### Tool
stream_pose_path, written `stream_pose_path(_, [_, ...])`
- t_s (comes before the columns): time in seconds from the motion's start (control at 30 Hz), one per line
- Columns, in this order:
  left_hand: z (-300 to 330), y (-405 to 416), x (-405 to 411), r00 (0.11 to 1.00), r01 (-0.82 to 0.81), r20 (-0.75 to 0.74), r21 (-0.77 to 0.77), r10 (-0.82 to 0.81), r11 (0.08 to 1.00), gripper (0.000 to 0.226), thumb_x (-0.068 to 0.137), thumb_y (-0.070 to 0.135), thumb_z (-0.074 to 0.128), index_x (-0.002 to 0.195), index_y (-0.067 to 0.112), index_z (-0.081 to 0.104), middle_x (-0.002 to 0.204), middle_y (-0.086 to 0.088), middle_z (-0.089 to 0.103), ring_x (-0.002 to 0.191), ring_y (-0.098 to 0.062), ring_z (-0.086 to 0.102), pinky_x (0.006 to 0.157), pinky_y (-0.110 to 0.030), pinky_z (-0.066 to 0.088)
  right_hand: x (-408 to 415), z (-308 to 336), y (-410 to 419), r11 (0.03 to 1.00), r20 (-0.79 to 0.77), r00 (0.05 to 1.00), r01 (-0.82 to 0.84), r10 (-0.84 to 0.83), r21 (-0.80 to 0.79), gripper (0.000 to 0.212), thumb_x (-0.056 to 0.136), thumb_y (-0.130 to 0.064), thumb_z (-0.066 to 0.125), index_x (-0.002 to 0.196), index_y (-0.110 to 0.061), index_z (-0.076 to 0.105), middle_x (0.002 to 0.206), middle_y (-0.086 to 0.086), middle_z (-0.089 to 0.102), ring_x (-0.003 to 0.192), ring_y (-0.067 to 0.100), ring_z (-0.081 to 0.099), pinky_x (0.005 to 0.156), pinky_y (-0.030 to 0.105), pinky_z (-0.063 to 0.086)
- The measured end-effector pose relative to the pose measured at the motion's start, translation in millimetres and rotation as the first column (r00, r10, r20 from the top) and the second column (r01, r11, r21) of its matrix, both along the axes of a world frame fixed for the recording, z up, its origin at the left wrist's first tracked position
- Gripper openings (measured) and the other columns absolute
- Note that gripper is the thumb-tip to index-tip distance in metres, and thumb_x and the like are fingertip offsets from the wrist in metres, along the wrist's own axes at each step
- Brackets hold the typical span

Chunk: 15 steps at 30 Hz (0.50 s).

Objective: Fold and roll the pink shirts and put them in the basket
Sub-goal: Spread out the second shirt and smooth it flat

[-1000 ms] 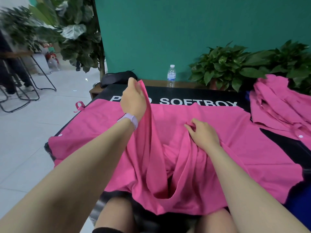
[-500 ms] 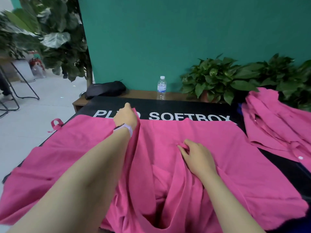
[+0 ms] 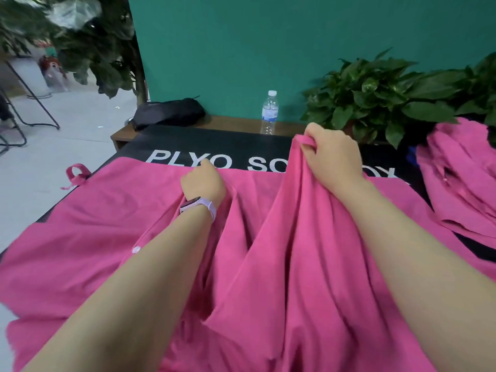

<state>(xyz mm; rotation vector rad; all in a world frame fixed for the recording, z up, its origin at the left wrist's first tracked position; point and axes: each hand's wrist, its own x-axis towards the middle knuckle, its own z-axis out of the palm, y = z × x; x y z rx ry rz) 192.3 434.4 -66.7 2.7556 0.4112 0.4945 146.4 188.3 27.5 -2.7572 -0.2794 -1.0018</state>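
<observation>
A pink shirt (image 3: 281, 264) lay spread across a black mat (image 3: 171, 142) printed with white letters, its near part bunched into long folds that ran toward the camera. The right hand (image 3: 331, 154) had its fingers curled round a gathered edge of the cloth and held it lifted above the mat, so that a ridge of fabric hung down from the fist. The left hand (image 3: 204, 183) rested on the far edge of the same shirt, near the printed letters, with its fingers tucked under; whether they pinched the cloth could not be told from this angle. A pale watch (image 3: 197, 205) sat on the left wrist, and a white button (image 3: 137, 249) showed on the fabric just beside the left forearm. A small pink loop (image 3: 76, 174) stuck out at the shirt's far left corner.

More pink shirts (image 3: 461, 183) were heaped at the right edge of the mat, apart from the one being handled. Beyond the mat, a wooden bench (image 3: 230, 123) against a green wall (image 3: 241, 49) carried a water bottle (image 3: 269, 112) and a black bag (image 3: 169, 114). Leafy plants (image 3: 381, 100) stood to the right of the bottle, close behind the heap of shirts.
</observation>
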Motion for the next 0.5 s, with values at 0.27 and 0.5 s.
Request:
stream_pose_path(0.27, [-8.9, 3.9, 9.8, 0.999, 0.013, 0.038, 0.056, -0.015, 0.998, 0.016, 0.091, 0.006, 0.042, 0.104, 0.012, 0.049, 0.099, -0.012, 0.068, 0.086, -0.035, 0.064, 0.071, -0.035, 0.034, 33.8, -98.6, -14.7, 0.956, -0.316, 0.944, 0.176, -0.096, 0.233, 0.033, 0.096, -0.036, 0.057, 0.072, -0.016, 0.046, 0.070, 0.001, 0.058, 0.073, 0.033, 0.055, 0.062, 0.039, 0.046])
stream_pose_path(0.5, [-8.2, 4.0, -10.5, 0.997, 0.061, 0.051, 0.054, -0.064, 0.997, 0.019, 0.084, 0.006, 0.042, 0.103, 0.010, 0.043, 0.095, -0.015, 0.066, 0.088, -0.036, 0.061, 0.070, -0.038, 0.030, 14.7, -93.6, -10.9, 0.958, -0.303, 0.947, 0.178, -0.105, 0.226, 0.028, 0.094, -0.027, 0.056, 0.074, -0.019, 0.038, 0.069, 0.000, 0.052, 0.069, 0.034, 0.054, 0.056, 0.036, 0.037])
